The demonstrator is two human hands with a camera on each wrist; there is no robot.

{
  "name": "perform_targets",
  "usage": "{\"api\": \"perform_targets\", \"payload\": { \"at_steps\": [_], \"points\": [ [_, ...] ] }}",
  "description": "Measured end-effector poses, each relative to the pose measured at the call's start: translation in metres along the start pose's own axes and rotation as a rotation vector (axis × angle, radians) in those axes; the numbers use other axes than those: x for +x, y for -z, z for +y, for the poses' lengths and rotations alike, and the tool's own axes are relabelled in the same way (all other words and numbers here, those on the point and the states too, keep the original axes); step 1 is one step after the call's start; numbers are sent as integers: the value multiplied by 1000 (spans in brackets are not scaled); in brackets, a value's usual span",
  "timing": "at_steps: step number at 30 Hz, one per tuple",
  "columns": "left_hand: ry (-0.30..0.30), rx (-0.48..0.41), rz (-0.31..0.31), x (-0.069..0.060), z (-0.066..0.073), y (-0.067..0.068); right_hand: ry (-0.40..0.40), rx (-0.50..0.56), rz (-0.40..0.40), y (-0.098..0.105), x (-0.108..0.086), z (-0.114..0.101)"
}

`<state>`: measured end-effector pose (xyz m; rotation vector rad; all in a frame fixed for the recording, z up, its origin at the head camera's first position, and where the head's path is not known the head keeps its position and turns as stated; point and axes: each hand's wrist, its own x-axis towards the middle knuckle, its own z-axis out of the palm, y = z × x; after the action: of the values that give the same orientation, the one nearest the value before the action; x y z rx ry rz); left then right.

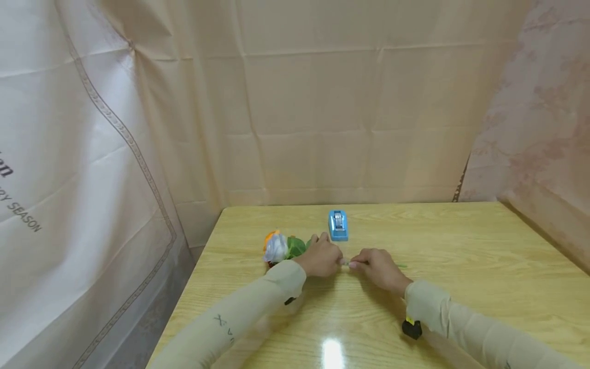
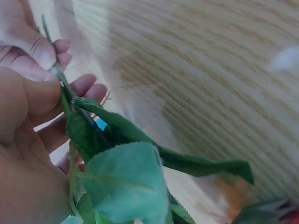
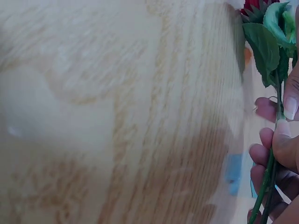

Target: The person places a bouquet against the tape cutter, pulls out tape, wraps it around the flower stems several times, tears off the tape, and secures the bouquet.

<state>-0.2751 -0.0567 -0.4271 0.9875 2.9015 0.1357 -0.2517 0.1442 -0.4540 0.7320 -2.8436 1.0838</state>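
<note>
Flower bunch held in two hands. The white rose [image 1: 276, 248] and red bloom [image 3: 259, 5] are facing the person's left, while the green stems [image 3: 267, 186] are running to the right across the wood-grain tabletop [image 1: 484, 256], in front of the blue tape dispenser [image 1: 338, 225]. The left hand [image 1: 321, 258] is pinching the stems just below the leaves [image 2: 126, 177]; the right hand [image 1: 380, 269] is grasping them just beside it, thumb and fingers curling round. A pale patch is showing on the stems between the thumbs; whether it is tape, one cannot tell.

Handling, as judged: the bunch is probably weighing little. The thin stems are looking stiff yet springy and, being smooth, are likely rolling or sliding against one another under a loose pinch. The leaves are appearing soft and foldable, the petals easily crushed. The bare length below the foliage is therefore offering the soundest hold, the blooms the poorest.
</note>
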Motion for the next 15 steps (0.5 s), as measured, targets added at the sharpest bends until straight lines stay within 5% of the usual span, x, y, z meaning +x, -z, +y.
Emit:
{"api": "perform_targets", "payload": {
  "at_steps": [5, 15],
  "points": [
    [20, -23, -12, -2, 2, 2, -2, 13, -2, -4, -1, 0],
    [38, 55, 99, -5, 2, -2, -32, 51, -21, -5, 2, 0]
  ]
}}
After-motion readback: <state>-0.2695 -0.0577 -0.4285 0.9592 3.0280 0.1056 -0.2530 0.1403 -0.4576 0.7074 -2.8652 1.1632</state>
